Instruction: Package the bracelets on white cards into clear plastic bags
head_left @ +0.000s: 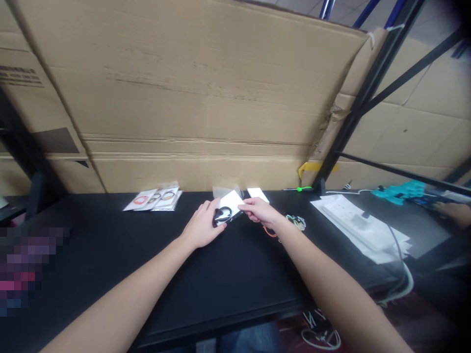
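At the far middle of the black table, a white card (231, 200) lies tilted between my two hands. A small coil of black cable (223, 214) rests against the card's lower left. My left hand (201, 223) curls round the coil, thumb in front and fingers behind. My right hand (259, 211) pinches the card's right edge between thumb and fingers. Behind the card a clear plastic bag (221, 190) shows in part. Just past my right hand lies another white card (258, 194). Coloured coiled cables (297, 222) sit beside my right wrist, partly hidden by it.
Bagged cards with coiled cables (158, 198) lie to the left by the cardboard wall (206, 98). A green screwdriver (303, 189) is at the back right. Papers (362, 228), a teal object (399, 192) and a black metal post (362, 103) stand right. Another person's hand (454, 214) shows at far right.
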The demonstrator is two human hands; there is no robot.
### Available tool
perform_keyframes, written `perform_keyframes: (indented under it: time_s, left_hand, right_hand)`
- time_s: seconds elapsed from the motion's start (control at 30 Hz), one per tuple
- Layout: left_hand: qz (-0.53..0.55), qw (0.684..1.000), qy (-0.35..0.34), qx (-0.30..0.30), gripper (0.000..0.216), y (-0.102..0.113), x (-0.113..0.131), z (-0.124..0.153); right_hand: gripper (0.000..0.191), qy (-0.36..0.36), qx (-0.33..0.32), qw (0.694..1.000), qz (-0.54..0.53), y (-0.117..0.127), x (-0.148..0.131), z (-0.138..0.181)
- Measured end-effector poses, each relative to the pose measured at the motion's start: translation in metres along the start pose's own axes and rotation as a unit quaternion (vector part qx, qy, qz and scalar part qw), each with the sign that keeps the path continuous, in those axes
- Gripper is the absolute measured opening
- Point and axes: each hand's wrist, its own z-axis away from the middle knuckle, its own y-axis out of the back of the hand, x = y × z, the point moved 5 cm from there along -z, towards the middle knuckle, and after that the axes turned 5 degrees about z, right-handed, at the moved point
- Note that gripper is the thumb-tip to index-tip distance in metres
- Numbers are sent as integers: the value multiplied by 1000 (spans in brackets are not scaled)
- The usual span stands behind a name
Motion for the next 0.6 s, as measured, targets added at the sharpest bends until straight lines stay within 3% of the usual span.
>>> perform_keyframes:
  time_s: [0.13, 0.27, 0.33, 0.5, 0.6]
  left_hand:
    - [-8, 1000, 13, -14, 75, -2, 0, 0]
    - [-9, 999, 19, -26, 76, -2, 2, 2]
    - [-7, 999, 22, -30, 75, -2, 3, 2]
    - [-1, 999, 8, -38, 74, -2, 4, 3]
    - [-3, 999, 8, -39, 73, -1, 3, 3]
  right_hand:
    - [21, -8, 63, 998, -14, 16, 7, -2]
    - [20, -22, 200, 979, -22, 68, 15, -11]
    - [21, -73, 263, 961, 31, 97, 20, -20]
    - [23, -138, 310, 934, 116, 142, 27, -53]
    - [40, -176, 333, 909, 182, 153, 33, -65]
